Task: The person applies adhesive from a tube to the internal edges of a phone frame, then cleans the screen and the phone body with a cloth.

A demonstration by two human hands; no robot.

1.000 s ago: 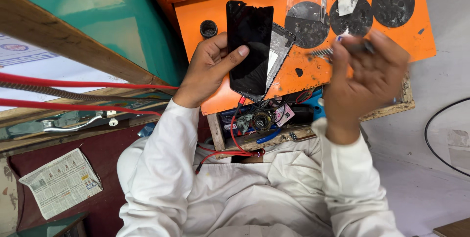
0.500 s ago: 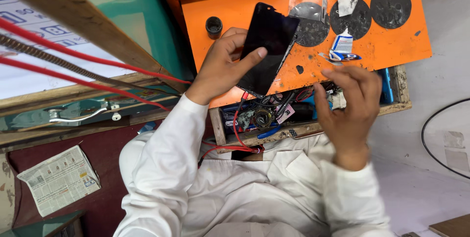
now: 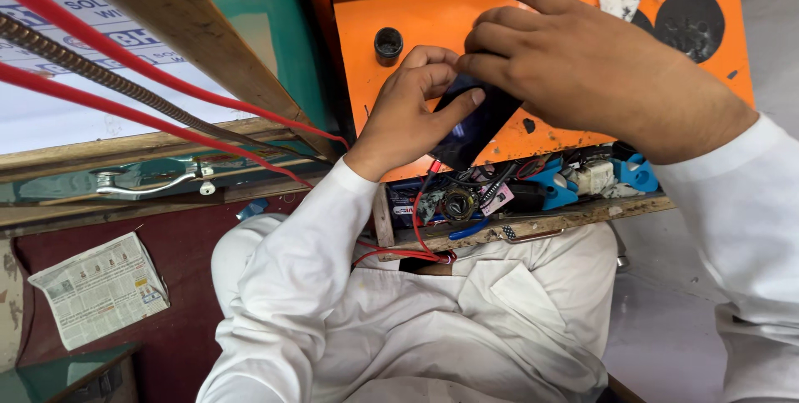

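Observation:
A black phone (image 3: pixel 473 126) with a dark glossy screen is held above the orange worktop (image 3: pixel 399 3). My left hand (image 3: pixel 409 111) grips its left edge, thumb across the glass. My right hand (image 3: pixel 587 66) lies over the phone's upper part, fingers curled onto its top edge, so most of the phone is hidden. Both sleeves are white.
An open drawer (image 3: pixel 533 224) under the worktop holds wires, blue parts and small components. A black knob (image 3: pixel 388 43) sits on the orange surface, a dark round patch (image 3: pixel 689 27) at the right. Red cables (image 3: pixel 166 78) cross at left. A folded newspaper (image 3: pixel 100 286) lies lower left.
My right hand rose from beside the drawer and came over the phone, covering its top. The phone tilted and dropped lower toward the worktop's front edge.

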